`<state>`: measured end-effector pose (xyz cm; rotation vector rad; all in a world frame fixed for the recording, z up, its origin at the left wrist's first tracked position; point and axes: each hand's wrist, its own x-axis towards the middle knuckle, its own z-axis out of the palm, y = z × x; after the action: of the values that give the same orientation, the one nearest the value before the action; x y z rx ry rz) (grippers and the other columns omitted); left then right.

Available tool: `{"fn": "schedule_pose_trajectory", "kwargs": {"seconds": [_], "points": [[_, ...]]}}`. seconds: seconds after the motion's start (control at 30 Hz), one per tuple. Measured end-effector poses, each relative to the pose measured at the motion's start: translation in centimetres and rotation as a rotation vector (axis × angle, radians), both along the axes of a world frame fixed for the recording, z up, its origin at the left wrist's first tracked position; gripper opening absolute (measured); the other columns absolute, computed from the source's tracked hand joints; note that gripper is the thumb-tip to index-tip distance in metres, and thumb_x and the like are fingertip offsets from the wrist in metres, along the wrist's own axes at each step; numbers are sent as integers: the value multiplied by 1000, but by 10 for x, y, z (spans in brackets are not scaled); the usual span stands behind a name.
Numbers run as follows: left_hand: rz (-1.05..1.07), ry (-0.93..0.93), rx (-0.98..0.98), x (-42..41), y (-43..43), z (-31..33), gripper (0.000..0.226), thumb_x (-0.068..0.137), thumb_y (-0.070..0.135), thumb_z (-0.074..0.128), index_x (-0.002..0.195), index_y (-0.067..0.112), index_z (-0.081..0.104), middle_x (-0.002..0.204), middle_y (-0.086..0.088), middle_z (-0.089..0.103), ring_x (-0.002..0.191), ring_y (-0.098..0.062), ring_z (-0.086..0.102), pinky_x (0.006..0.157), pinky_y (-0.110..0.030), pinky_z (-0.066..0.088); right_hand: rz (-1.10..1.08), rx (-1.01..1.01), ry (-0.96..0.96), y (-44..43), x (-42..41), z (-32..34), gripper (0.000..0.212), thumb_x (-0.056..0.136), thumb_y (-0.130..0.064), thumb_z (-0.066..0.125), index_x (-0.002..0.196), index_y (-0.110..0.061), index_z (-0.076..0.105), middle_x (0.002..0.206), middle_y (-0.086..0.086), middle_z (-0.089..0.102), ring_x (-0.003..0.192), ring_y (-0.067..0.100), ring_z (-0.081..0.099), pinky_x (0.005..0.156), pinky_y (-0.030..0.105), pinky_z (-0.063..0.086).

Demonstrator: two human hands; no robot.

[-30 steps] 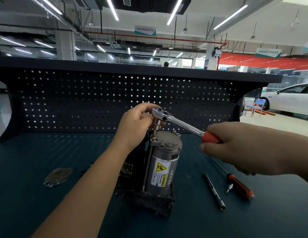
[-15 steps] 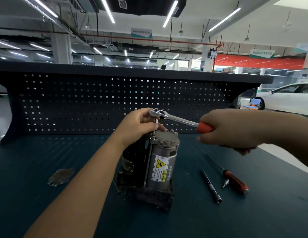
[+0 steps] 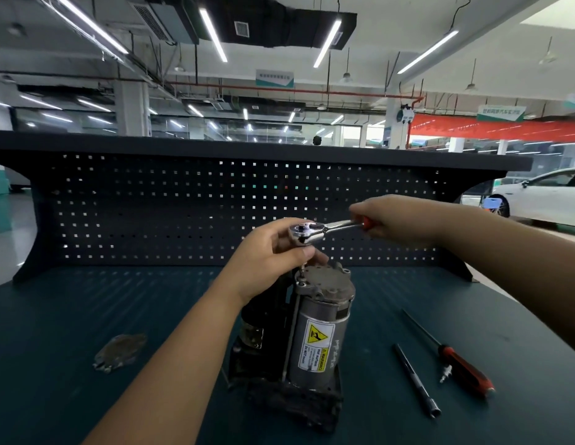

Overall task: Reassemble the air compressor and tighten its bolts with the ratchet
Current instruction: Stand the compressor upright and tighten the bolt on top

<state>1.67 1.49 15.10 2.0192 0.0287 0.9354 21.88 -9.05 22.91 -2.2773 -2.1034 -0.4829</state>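
Mid-tightening, the left hand point(image 3: 266, 255) is clamping the ratchet point(image 3: 315, 232) head, air compressor point(image 3: 321, 332) just below its fingers, while the right hand point(image 3: 392, 220) is gripping the handle, likely needing a steady swing next.

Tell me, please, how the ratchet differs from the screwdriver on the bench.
The ratchet is up over the compressor, left hand at its head, right hand on its handle; the screwdriver lies untouched on the bench. The ratchet's shaft is bright chrome, the screwdriver's thin and dark. Both handles show orange-red.
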Motion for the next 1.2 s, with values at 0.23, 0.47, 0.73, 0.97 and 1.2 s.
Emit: {"fn": "schedule_pose_trajectory", "kwargs": {"seconds": [0.23,0.47,0.73,0.97,1.2], "points": [[14,39,0,3,6,2,33,92,1,54,119,18,54,85,-3,74,77,-16,69,78,-24,53,17,-45,60,23,15,-17,37,91,-16,62,74,-35,36,76,-16,49,73,8,49,65,26,33],[70,103,64,1,8,-2,16,91,10,57,101,21,63,83,3,75,79,-12,70,79,-26,52,74,-2,104,-4,26,-33,34,91,-27,63,77,-39,34,81,-16,45,77,-1,44,63,20,33],[150,138,106,10,5,-1,9,90,15,59,87,16,67,79,5,75,79,-9,70,86,-37,50,-22,-58,133,-38,17,-29,19,95,-34,55,104,-29,39,85,-17,42,81,1,41,69,28,30],[190,127,99,5,3,-2,12,91,14,57,86,19,67,79,5,75,79,-9,70,83,-28,50,5,236,251,-115,-6,-49,36,84,-23,69,96,-44,42,78,-23,51,83,-16,47,70,5,35],[194,33,31,9,-4,-3,11,86,9,64,85,19,69,73,1,74,74,-9,70,67,-15,49,229,681,133,-134,-46,-69,39,71,-21,81,106,-24,65,97,-5,59,82,3,50,76,8,39]]}}
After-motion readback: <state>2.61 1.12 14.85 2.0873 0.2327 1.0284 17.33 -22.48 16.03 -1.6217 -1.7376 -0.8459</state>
